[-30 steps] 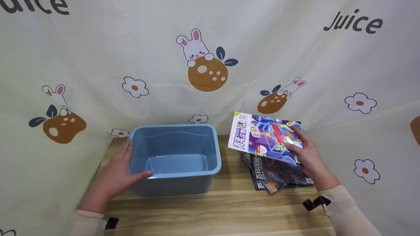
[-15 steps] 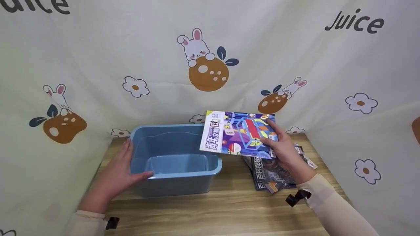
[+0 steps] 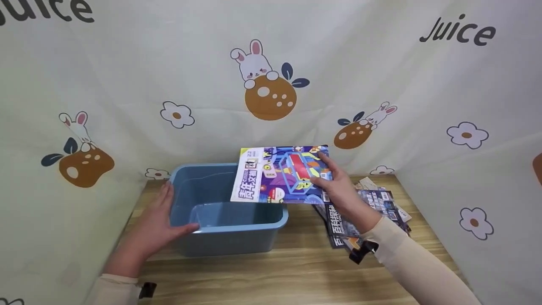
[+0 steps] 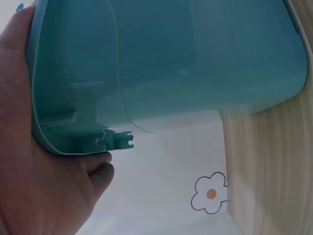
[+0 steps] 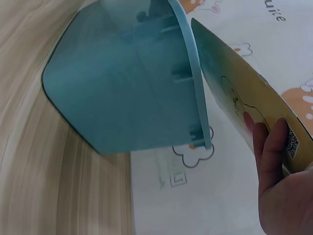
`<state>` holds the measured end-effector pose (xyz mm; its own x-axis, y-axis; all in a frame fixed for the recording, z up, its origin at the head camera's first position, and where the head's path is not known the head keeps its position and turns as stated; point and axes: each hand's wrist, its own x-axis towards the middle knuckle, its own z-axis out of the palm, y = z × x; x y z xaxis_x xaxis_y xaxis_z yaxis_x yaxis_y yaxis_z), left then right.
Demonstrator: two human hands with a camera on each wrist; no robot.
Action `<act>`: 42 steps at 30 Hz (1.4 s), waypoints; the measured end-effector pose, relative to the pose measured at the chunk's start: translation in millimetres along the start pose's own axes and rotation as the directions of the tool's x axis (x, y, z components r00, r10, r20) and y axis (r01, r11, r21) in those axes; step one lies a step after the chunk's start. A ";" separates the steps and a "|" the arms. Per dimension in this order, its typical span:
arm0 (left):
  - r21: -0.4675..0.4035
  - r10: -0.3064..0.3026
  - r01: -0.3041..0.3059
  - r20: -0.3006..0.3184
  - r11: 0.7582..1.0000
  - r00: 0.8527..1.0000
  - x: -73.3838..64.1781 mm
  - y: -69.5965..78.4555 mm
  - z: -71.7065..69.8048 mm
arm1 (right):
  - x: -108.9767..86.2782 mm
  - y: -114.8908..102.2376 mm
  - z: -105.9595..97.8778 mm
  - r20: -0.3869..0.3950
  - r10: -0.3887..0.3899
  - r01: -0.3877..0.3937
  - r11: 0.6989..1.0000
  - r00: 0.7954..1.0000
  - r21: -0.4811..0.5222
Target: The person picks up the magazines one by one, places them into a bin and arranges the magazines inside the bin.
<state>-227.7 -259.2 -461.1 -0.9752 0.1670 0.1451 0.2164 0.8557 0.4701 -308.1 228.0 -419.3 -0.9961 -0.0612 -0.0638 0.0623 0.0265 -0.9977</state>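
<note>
A blue plastic bin (image 3: 228,245) stands on the wooden table, its mouth facing up. My left hand (image 3: 154,226) grips its left side, thumb over the front rim and fingers along the left rim. In my right hand (image 3: 342,192) is a colourful magazine (image 3: 279,180), pinched at its right edge with the thumb on the front cover. It is held over the right part of the bin's mouth, covering that part in the head view. From the right wrist view, the magazine's yellowish back cover (image 5: 249,93) shows close above the bin's rim (image 5: 198,93), two fingers lying against it.
Several dark magazines (image 3: 342,224) lie in a loose, fanned pile on the table (image 3: 296,271), right of the bin and partly behind my right hand. A pale curtain (image 3: 203,76) with rabbit and fruit prints rises behind and on both sides.
My right hand has carried the magazine leftward from above the pile to over the bin's right part, uncovering more of the pile. My left hand stays on the bin.
</note>
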 end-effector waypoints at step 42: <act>-0.021 -0.077 0.077 0.027 0.997 0.997 1.1 5.3 0.0 | 2.4 5.7 141.6 0.163 -0.081 0.102 0.987 0.983 -0.127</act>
<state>-227.7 -254.5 -458.5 -0.9899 0.1140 0.0849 0.1412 0.8556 0.4980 -301.3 86.8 -428.3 -0.9743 -0.2246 0.0142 -0.0482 0.1465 -0.9880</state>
